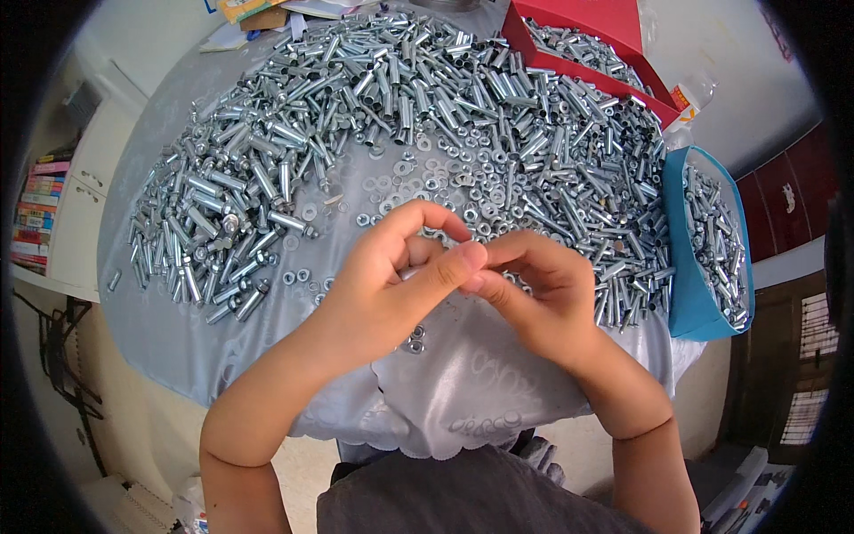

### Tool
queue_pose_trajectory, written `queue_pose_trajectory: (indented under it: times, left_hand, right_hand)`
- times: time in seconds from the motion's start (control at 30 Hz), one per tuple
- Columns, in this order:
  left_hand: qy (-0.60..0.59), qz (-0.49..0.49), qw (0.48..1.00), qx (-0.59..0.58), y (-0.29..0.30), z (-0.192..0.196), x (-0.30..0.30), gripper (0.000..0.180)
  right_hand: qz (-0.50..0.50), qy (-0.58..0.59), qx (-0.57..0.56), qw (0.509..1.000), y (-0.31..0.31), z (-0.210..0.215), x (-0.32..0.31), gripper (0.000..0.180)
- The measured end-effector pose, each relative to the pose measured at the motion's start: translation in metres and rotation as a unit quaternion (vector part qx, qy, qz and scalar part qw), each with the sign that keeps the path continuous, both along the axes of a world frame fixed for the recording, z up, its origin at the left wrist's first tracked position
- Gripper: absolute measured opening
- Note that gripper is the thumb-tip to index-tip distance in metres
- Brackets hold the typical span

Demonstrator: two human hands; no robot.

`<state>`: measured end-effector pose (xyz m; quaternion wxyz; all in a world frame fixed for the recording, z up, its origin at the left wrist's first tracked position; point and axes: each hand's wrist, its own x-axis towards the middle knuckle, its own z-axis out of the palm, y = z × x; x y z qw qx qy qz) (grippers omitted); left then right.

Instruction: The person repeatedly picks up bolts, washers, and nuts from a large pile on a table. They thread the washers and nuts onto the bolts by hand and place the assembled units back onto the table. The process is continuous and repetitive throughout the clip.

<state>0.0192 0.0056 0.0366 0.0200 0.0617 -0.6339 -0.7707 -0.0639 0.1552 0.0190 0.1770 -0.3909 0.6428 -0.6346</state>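
Observation:
My left hand (378,285) and my right hand (543,289) meet over the near middle of the table, fingertips pinched together and touching. Whatever sits between them is too small or hidden to make out. Just beyond the fingers lie loose washers (402,167) and hex nuts (488,211). A few more nuts (416,342) rest below my left hand. To the left spreads a heap of sleeve anchor bolts (205,200), several with nuts on their ends. Bare metal sleeves (405,102) and threaded bolts (578,191) are piled at the back and right.
A red box (596,78) of metal parts stands at the back right. A blue fabric bin (689,267) of similar parts stands at the right edge. Patterned silvery cloth (471,374) covers the round table. Papers (227,37) lie at the back left; bookshelves (40,214) are beyond.

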Motion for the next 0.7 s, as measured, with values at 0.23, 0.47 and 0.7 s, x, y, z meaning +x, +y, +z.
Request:
queue_pose_trajectory:
  times: [0.23,0.47,0.7]
  left_hand:
    - [0.024,-0.012,0.999,-0.025,-0.007,0.001,0.001,0.021]
    - [0.013,0.097,0.995,0.005,-0.024,0.002,0.002,0.021]
    - [0.062,0.246,0.967,0.028,-0.041,-0.016,-0.015,0.021]
  right_hand:
    - [-0.066,0.052,0.0,0.997,0.0,0.009,0.003,0.012]
    - [-0.082,0.134,0.0,0.988,-0.001,0.01,0.002,0.012]
    - [0.063,0.418,0.09,0.902,-0.023,-0.002,0.029,0.016]
